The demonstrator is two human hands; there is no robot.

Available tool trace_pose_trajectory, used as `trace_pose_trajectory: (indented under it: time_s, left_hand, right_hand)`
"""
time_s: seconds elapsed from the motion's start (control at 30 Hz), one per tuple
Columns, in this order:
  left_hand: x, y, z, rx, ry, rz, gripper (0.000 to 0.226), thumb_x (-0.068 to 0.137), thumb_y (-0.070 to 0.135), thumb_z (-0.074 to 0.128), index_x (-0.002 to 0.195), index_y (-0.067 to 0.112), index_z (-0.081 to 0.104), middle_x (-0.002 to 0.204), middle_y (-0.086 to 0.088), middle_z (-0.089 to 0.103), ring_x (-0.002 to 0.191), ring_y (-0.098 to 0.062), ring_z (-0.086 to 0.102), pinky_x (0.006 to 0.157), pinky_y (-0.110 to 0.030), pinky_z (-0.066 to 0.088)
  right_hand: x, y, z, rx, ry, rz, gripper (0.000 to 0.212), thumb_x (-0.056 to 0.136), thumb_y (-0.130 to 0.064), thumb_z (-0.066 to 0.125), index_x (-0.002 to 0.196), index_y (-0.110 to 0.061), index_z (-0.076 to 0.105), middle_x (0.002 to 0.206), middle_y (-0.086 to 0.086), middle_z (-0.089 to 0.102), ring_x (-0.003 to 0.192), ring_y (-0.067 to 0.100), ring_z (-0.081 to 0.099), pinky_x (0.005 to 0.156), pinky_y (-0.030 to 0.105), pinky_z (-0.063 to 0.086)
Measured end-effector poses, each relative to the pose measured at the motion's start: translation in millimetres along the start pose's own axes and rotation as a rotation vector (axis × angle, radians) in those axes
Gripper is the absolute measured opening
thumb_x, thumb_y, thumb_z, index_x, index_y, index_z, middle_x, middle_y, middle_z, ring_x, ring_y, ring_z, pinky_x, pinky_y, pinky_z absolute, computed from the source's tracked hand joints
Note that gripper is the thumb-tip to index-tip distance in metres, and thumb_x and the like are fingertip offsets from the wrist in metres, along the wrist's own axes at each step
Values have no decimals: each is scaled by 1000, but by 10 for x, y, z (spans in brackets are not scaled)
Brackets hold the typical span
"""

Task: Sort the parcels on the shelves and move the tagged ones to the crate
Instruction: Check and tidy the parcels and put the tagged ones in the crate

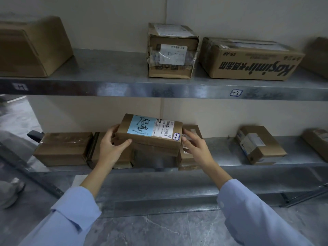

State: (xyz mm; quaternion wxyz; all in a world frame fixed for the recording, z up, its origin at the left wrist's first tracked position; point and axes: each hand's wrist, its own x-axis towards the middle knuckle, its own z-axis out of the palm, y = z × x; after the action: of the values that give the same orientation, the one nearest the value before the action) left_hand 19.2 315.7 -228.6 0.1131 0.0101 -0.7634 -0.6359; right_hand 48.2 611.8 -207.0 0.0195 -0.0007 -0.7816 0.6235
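Parcel (152,139), blue-tagged taped cardboard, held tilted just above the lower shelf (221,155): probably light, stiff and tape-slick, best carried by its short ends; left hand (110,146) grips the 9 o'clock end, right hand (195,148) presses near-straight fingers at 3 o'clock.

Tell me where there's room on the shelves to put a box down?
Top shelf: a wide bare patch between the big box and the taped box. Bottom shelf: another between the small box behind the right hand and the labelled box. The bottom left is crowded, boxes side by side near the held parcel.
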Motion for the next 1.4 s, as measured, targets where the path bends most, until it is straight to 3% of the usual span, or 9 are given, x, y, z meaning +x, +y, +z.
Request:
trace_pose_trajectory:
  time_s: [0.13, 0.27, 0.47, 0.67, 0.87, 1.03, 1.13, 1.27, 1.4]
  left_hand:
    - [-64, 41, 1, 1, -14, 47, 49, 79, 5, 78, 118, 28, 59, 121, 3, 65, 118, -14, 59, 104, -46, 47]
    - [-106, 100, 41, -44, -43, 58, 48, 79, -1, 75, 110, 32, 61, 116, 10, 66, 113, -6, 61, 102, -33, 48]
    - [-76, 134, 53, -45, -208, 89, 51, 77, -8, 74, 111, 28, 61, 114, 21, 66, 113, 3, 59, 95, -12, 46]
    - [-47, 120, 67, 28, -368, 79, 71, 73, -1, 81, 128, 33, 51, 133, 22, 51, 118, 19, 45, 88, 3, 35]
    - [0, 236, 269, 135, -552, 110, 94, 64, 7, 89, 137, 42, 41, 133, 27, 45, 111, 16, 50, 78, -13, 49]
    - [-86, 386, 675, 200, -719, 236, 89, 55, 16, 95, 128, 36, 47, 130, 15, 51, 116, 15, 45, 89, 0, 35]
    - [-217, 479, 1022, 162, -786, 249, 86, 54, 15, 95, 121, 34, 46, 123, 29, 53, 114, 17, 46, 86, 3, 34]
    - [-478, 616, 1574, 109, -874, 263, 86, 51, 17, 96, 116, 37, 43, 126, 17, 53, 116, 12, 49, 92, -3, 37]
    - [-814, 803, 2119, 90, -987, 293, 89, 42, 37, 95, 115, 39, 44, 122, 30, 54, 115, 14, 49, 90, -4, 39]
  right_hand:
    - [-43, -36, 44, 49, -8, 54, 40, 95, -36, 60, 133, -35, 52, 125, -14, 65, 116, 4, 60, 92, 19, 50]
    - [-62, -51, 71, -34, 26, 22, 79, 77, -24, 82, 144, -19, 42, 131, -7, 61, 123, 8, 56, 98, 24, 51]
    - [-92, 51, -14, -154, 207, 11, 75, 78, -18, 81, 143, -18, 43, 125, -5, 64, 119, 16, 58, 101, 45, 48]
    - [-221, 71, -172, -106, 198, -17, 73, 79, -1, 77, 143, -11, 43, 122, -1, 64, 115, 15, 60, 95, 22, 50]
    - [-478, 145, -434, -116, 246, -30, 70, 79, 6, 74, 138, -13, 44, 114, -9, 63, 98, -8, 60, 82, 11, 49]
    - [-796, 201, -778, -117, 324, 16, 65, 84, 1, 71, 141, -13, 43, 119, -8, 60, 110, 10, 57, 86, 18, 51]
    - [-1005, 207, -1016, -115, 449, 6, 59, 84, 1, 72, 137, -11, 48, 118, -3, 61, 106, 12, 57, 82, 19, 52]
    - [-1336, 217, -1414, -148, 642, -2, 56, 81, -6, 77, 131, -14, 54, 121, -1, 64, 107, 12, 59, 88, 23, 51]
    - [-1802, 289, -1921, -169, 751, 20, 56, 78, -3, 79, 126, -20, 55, 119, -1, 65, 111, 18, 61, 86, 20, 51]
